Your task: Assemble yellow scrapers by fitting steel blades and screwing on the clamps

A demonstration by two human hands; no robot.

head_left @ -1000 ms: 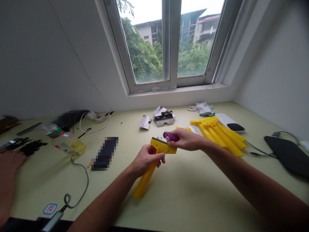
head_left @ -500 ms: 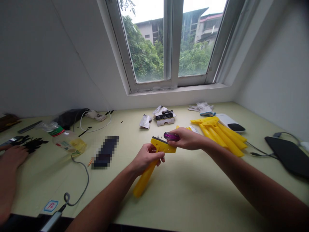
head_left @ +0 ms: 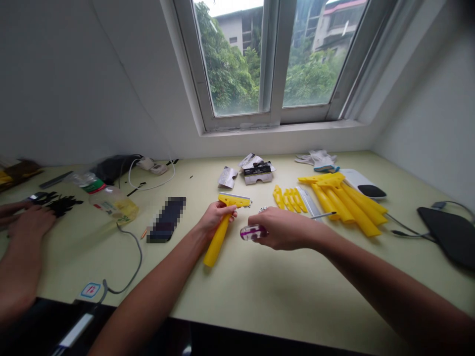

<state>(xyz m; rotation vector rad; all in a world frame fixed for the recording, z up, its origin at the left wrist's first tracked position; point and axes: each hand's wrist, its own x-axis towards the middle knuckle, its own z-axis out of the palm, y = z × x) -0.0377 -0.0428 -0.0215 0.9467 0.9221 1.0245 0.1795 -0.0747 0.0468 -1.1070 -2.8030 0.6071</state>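
Note:
My left hand (head_left: 214,217) grips a yellow plastic scraper (head_left: 222,227) just below its wide head, with the handle slanting down toward me onto the desk. My right hand (head_left: 280,228) is closed on a small screwdriver with a clear purple handle (head_left: 252,232); it sits to the right of the scraper's handle and apart from it. Small screws (head_left: 262,209) lie on the desk between the hands.
A pile of yellow scrapers (head_left: 345,200) and small yellow parts (head_left: 289,199) lie at the right, beside a white device (head_left: 361,185) and a black pad (head_left: 447,235). Opened packets (head_left: 256,172), a phone (head_left: 166,225) and a bottle (head_left: 109,202) lie behind. Another person's hand (head_left: 29,222) rests at the left edge.
My right hand drew the screwdriver away from the scraper's head, down and toward me. My left hand lowered the scraper. The camera tilted down.

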